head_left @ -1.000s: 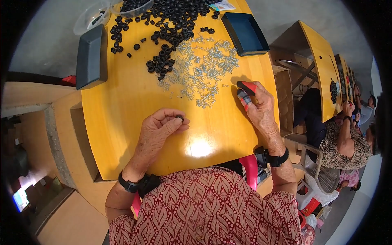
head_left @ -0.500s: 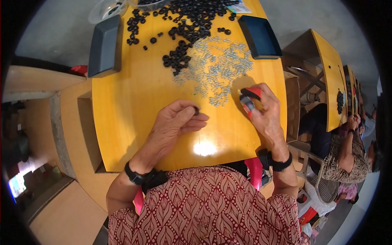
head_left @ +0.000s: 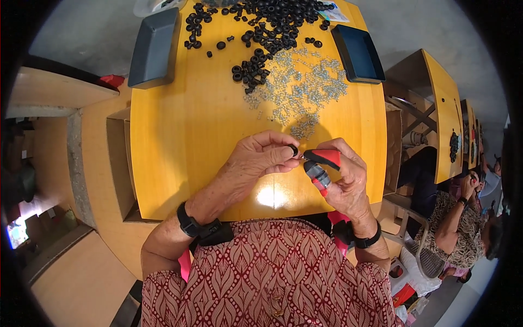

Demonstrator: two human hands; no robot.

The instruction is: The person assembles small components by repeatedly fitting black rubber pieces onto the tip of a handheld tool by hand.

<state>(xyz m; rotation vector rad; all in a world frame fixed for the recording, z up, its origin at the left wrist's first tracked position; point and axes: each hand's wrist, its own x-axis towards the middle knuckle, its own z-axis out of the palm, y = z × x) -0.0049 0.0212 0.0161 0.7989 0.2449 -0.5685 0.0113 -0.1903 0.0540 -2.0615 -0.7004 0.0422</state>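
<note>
My left hand (head_left: 264, 158) pinches a small black round rubber-looking piece (head_left: 293, 149) between thumb and forefinger, its other fingers curled beneath. Close against it is my right hand (head_left: 346, 177), whose thumb and forefinger seem covered in red and black wraps (head_left: 322, 158). The tips of these two fingers close on a tiny silvery metal piece (head_left: 303, 157), held right beside the black piece. Whether the two pieces touch is too small to tell. Beyond my hands, a spread of small silvery metal parts (head_left: 297, 90) lies next to a heap of black round parts (head_left: 278, 16).
On the yellow table (head_left: 180, 131) stand a grey-blue tray (head_left: 154, 52) at far left and a dark tray (head_left: 358, 53) at far right. A clear plastic container (head_left: 150, 6) is at the far left edge. Another person (head_left: 452, 223) sits at a table (head_left: 444, 120) to the right.
My right hand has moved left and in toward my left hand, bringing its fingertips together on the metal piece. The left hand has shifted right with the black piece.
</note>
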